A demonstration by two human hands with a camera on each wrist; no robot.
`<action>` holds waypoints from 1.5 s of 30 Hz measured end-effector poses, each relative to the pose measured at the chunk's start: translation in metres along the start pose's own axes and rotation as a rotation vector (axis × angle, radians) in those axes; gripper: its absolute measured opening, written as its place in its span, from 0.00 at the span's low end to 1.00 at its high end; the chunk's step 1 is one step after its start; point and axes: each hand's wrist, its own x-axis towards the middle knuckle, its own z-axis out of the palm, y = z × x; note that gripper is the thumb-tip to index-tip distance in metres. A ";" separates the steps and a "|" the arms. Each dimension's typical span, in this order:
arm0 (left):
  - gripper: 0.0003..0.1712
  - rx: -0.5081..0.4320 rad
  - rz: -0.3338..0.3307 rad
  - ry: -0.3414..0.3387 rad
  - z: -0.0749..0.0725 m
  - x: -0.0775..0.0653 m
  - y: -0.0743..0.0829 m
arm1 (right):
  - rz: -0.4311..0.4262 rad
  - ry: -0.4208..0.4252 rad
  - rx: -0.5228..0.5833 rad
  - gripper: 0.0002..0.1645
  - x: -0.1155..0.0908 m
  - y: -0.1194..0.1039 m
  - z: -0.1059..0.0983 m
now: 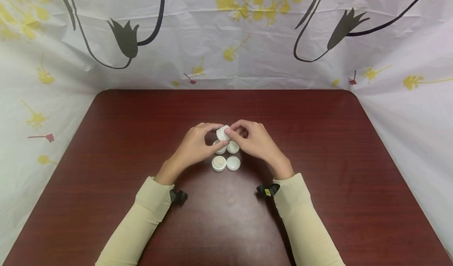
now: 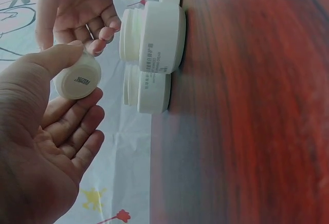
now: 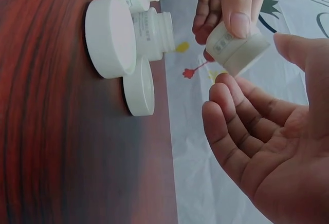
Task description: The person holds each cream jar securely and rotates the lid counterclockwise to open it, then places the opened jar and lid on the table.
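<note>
My left hand (image 1: 194, 144) pinches a small white lidded jar (image 1: 222, 133) between thumb and fingers, above the table. The jar is tilted, its printed base toward the left wrist camera. My right hand (image 1: 258, 140) is at the jar's other side, thumb and fingers spread around the lid end; in the right wrist view small gaps show between them and the jar. Below, an uncovered white jar (image 1: 219, 163) with pale contents stands beside a loose white lid (image 1: 233, 163). Behind them a second uncovered jar (image 2: 154, 90), partly hidden from the head by my left hand, stands beside another lid (image 1: 232, 147).
The dark red-brown wooden table (image 1: 226, 226) has rounded far corners. A white sheet (image 1: 226, 37) printed with flowers hangs behind and at both sides. Black wrist devices (image 1: 178, 197) sit at both cuffs of the pale sleeves (image 1: 152, 207).
</note>
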 end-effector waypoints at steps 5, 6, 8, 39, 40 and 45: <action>0.30 0.002 -0.002 -0.011 -0.001 0.001 0.000 | -0.022 0.005 0.002 0.17 -0.001 -0.001 0.001; 0.30 0.001 -0.004 -0.011 -0.001 0.000 0.000 | -0.025 0.006 0.001 0.17 -0.001 -0.001 0.002; 0.30 0.000 -0.007 -0.012 -0.001 0.000 0.000 | -0.029 0.006 -0.001 0.17 -0.001 0.000 0.002; 0.29 0.008 -0.007 -0.011 -0.002 -0.001 -0.001 | -0.050 -0.015 0.020 0.22 -0.003 -0.002 0.001; 0.29 0.010 -0.007 -0.013 -0.002 -0.001 -0.001 | -0.044 -0.010 0.017 0.22 -0.003 -0.002 0.001; 0.30 0.013 -0.006 -0.021 -0.003 -0.001 0.001 | -0.033 0.004 0.000 0.18 -0.002 -0.002 0.001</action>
